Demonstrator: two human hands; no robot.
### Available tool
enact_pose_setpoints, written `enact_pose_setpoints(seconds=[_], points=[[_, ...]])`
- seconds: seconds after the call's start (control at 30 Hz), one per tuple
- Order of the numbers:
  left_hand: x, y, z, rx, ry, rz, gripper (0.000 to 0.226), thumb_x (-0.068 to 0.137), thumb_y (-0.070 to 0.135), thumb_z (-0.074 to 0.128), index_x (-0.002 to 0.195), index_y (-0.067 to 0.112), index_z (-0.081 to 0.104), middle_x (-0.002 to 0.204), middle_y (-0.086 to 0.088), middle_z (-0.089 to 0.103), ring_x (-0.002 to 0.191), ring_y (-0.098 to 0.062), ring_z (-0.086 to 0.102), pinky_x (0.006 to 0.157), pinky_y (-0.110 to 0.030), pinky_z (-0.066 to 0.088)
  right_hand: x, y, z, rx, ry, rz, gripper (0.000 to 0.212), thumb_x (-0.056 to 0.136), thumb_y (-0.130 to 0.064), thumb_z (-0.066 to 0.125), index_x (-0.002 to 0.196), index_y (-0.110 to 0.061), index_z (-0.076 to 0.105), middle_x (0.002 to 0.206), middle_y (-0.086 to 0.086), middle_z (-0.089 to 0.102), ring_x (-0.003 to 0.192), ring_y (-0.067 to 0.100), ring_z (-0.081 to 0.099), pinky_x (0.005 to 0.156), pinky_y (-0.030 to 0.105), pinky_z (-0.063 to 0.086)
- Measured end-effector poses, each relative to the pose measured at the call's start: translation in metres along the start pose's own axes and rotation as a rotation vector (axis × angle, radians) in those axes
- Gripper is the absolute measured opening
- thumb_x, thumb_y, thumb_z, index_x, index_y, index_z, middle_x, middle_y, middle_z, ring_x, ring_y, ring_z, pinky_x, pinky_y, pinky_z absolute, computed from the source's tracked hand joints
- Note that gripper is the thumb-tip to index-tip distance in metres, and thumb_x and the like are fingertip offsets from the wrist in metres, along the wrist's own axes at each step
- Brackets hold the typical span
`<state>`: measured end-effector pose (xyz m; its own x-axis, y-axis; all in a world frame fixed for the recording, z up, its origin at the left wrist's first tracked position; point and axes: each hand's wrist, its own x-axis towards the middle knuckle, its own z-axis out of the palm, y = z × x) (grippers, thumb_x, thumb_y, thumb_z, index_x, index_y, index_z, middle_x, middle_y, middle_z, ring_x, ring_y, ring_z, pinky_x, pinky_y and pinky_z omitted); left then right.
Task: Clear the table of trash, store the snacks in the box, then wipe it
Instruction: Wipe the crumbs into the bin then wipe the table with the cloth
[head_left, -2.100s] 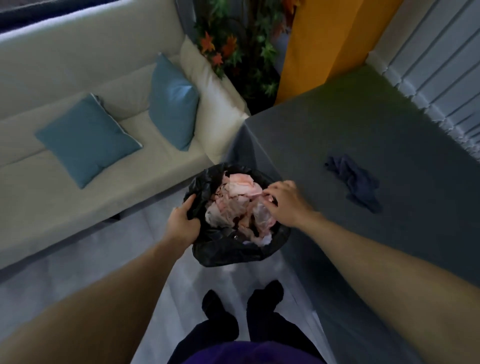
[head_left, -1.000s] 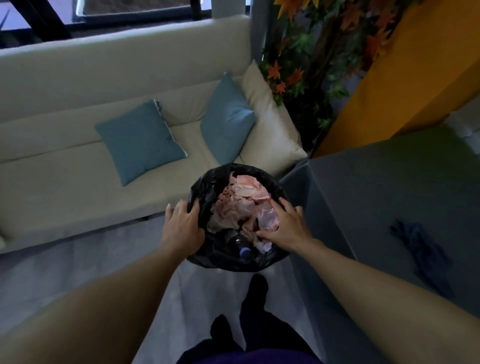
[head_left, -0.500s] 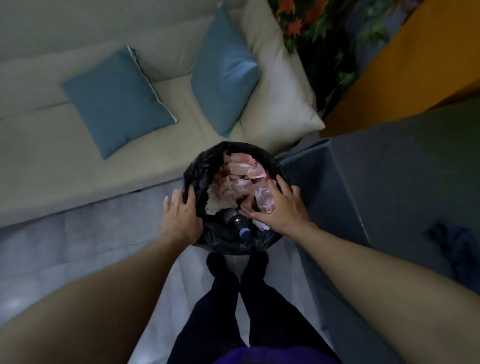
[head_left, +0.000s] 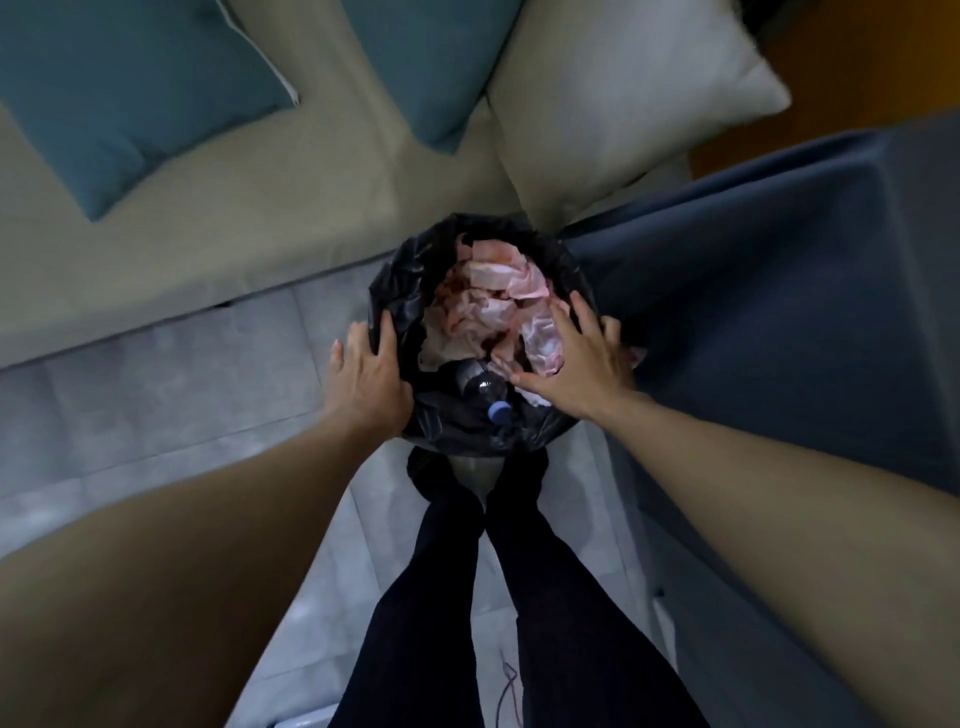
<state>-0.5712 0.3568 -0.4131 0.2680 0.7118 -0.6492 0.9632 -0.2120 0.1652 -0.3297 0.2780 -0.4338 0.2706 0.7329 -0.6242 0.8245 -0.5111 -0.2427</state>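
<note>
A bin lined with a black bag (head_left: 400, 291) stands on the floor between the sofa and the table. It is heaped with crumpled pink paper (head_left: 493, 291), and a dark plastic bottle (head_left: 480, 387) with a blue cap lies at the near side. My left hand (head_left: 366, 374) grips the bin's left rim, thumb over the edge. My right hand (head_left: 576, 364) lies flat on the paper at the right rim, fingers spread, holding nothing. The table (head_left: 779, 260), covered in dark grey cloth, is at the right; only its corner shows.
A beige sofa (head_left: 249, 218) with teal cushions (head_left: 119, 93) and a cream cushion (head_left: 613, 93) runs behind the bin. My legs (head_left: 467, 597) in dark trousers stand just in front of it on the grey floor.
My right hand has gone from pinching the paper to lying flat on it with spread fingers. The view has tilted down, so the blue rag on the table is out of sight.
</note>
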Motion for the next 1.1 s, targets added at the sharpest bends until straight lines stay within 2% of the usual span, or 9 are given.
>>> enact_pose_setpoints(seconds=[0.3, 0.43, 0.6, 0.8, 0.87, 1.0, 1.1], points=[[0.086, -0.024, 0.086, -0.065, -0.009, 0.035, 0.085, 0.098, 0.025, 0.05, 0.16, 0.012, -0.006, 0.152, -0.021, 0.023, 0.134, -0.04, 0.031, 0.119, -0.046, 0.018, 0.075, 0.024, 0.078, 0.094, 0.035, 0.025, 0.106, 0.07, -0.08, 0.064, 0.155, -0.037, 0.018, 0.165, -0.009, 0.006, 0.146, 0.031, 0.013, 0.118, 0.044, 0.025], [0.113, -0.034, 0.118, -0.073, -0.01, 0.086, 0.084, 0.101, 0.028, 0.049, 0.16, 0.012, -0.009, 0.157, -0.026, 0.014, 0.14, -0.042, 0.025, 0.12, -0.047, 0.017, 0.098, 0.036, 0.108, 0.126, 0.03, 0.03, 0.104, 0.07, -0.073, 0.069, 0.155, -0.037, 0.02, 0.165, -0.01, 0.007, 0.148, 0.032, 0.01, 0.119, 0.047, 0.026], [0.141, -0.044, 0.144, -0.076, -0.062, 0.112, 0.091, 0.099, 0.031, 0.055, 0.159, 0.012, -0.011, 0.16, -0.024, 0.009, 0.142, -0.043, 0.026, 0.117, -0.048, 0.024, 0.116, 0.045, 0.134, 0.137, 0.02, 0.044, 0.096, 0.076, -0.067, 0.068, 0.154, -0.027, 0.029, 0.166, -0.008, 0.005, 0.15, 0.031, 0.008, 0.12, 0.042, 0.021], [0.154, -0.049, 0.146, -0.116, -0.1, 0.151, 0.101, 0.092, 0.026, 0.063, 0.159, 0.013, -0.012, 0.158, -0.019, 0.011, 0.128, -0.046, 0.044, 0.109, -0.053, 0.04, 0.124, 0.048, 0.146, 0.167, -0.026, 0.078, 0.102, 0.075, -0.065, 0.071, 0.156, -0.023, 0.025, 0.166, -0.007, 0.001, 0.151, 0.029, 0.004, 0.12, 0.038, 0.016], [0.156, -0.047, 0.141, -0.085, -0.115, 0.179, 0.1, 0.092, 0.027, 0.063, 0.159, 0.012, -0.01, 0.158, -0.021, 0.014, 0.131, -0.045, 0.041, 0.11, -0.052, 0.038, 0.124, 0.048, 0.143, 0.181, -0.084, 0.108, 0.106, 0.074, -0.065, 0.072, 0.157, -0.027, 0.019, 0.166, -0.006, -0.001, 0.152, 0.029, 0.003, 0.12, 0.038, 0.015], [0.158, -0.035, 0.122, 0.071, -0.158, 0.205, 0.095, 0.094, 0.035, 0.059, 0.159, 0.009, -0.005, 0.161, -0.021, 0.012, 0.146, -0.039, 0.02, 0.12, -0.049, 0.022, 0.119, 0.044, 0.127, 0.207, -0.214, 0.161, 0.106, 0.077, -0.068, 0.069, 0.159, -0.026, 0.016, 0.167, -0.004, -0.007, 0.152, 0.033, 0.001, 0.12, 0.039, 0.012], [0.152, -0.022, 0.099, 0.108, -0.186, 0.207, 0.092, 0.096, 0.037, 0.057, 0.16, 0.012, -0.005, 0.164, -0.02, 0.005, 0.149, -0.04, 0.014, 0.123, -0.046, 0.016, 0.11, 0.035, 0.104, 0.267, -0.177, 0.115, 0.099, 0.08, -0.069, 0.065, 0.157, -0.027, 0.02, 0.167, 0.001, 0.001, 0.153, 0.028, 0.008, 0.12, 0.036, 0.015]])
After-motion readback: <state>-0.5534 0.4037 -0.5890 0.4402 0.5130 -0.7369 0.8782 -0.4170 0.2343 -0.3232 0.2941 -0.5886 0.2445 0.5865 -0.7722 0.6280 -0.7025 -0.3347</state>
